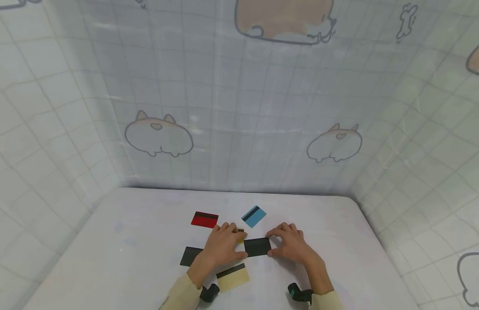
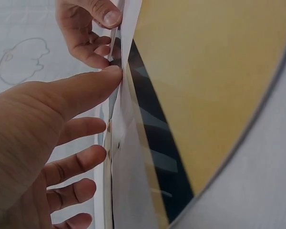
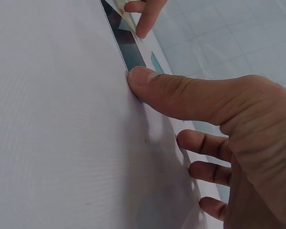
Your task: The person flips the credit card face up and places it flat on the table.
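Observation:
A black card (image 1: 257, 247) lies between my two hands on the white table. My left hand (image 1: 224, 244) has thumb and index finger at its left corners, the other fingers loosely bent. My right hand (image 1: 291, 245) holds the right end the same way, with its thumb (image 3: 145, 78) on the near corner. A gold card (image 1: 241, 239) with a dark stripe is mostly hidden under my left fingers. Close below my left hand lies a larger-looking yellow card (image 1: 233, 279) with a black stripe, which fills much of the left wrist view. Another black card (image 1: 190, 256) is partly covered by my left wrist.
Farther back on the table (image 1: 146, 224) are a red card (image 1: 204, 219) and a tilted blue card (image 1: 254, 216), both with black stripes. Black wrist devices (image 1: 299, 293) sit by my forearms. A patterned curtain (image 1: 239, 150) encloses the table at the back and sides.

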A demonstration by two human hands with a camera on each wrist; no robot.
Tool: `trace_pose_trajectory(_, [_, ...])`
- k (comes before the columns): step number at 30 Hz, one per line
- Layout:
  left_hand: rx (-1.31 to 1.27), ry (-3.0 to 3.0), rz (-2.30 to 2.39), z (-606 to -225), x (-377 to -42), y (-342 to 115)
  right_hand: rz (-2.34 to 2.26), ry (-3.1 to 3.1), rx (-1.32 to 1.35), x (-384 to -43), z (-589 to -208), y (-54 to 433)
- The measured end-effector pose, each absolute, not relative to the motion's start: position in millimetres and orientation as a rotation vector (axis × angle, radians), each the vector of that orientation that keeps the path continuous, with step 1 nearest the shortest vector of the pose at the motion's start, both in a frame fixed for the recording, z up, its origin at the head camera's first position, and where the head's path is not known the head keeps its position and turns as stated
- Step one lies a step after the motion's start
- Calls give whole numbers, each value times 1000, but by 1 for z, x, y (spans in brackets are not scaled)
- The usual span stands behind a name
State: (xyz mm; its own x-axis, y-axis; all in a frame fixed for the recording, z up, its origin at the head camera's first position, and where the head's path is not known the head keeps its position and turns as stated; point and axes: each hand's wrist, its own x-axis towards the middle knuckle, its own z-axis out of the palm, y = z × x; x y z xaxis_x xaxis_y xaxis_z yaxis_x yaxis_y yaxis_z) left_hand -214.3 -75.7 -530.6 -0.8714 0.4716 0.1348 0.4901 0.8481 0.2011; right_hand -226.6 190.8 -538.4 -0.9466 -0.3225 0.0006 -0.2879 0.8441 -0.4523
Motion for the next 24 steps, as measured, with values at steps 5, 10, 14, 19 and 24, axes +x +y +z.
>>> trace_pose_trajectory(5, [-777, -2935, -345, -532, -217, -78, -733, 2927, -474, -228, -537, 187])
trace_pose_trajectory(10, [-797, -2920, -369, -534, -221, -79, -729, 2929, -436, -228, -535, 188])
trace_pose_trajectory(14, [-804, -2923, -375, -535, -223, -78, -739, 2931, -422, -229, -535, 189])
trace_pose_trajectory(19, [-805, -2931, -390, -535, -224, -77, -748, 2927, -430, -231, -537, 189])
trace_pose_trajectory(24, [-812, -2925, -382, -537, -224, -77, -774, 2910, -433, -231, -538, 190])
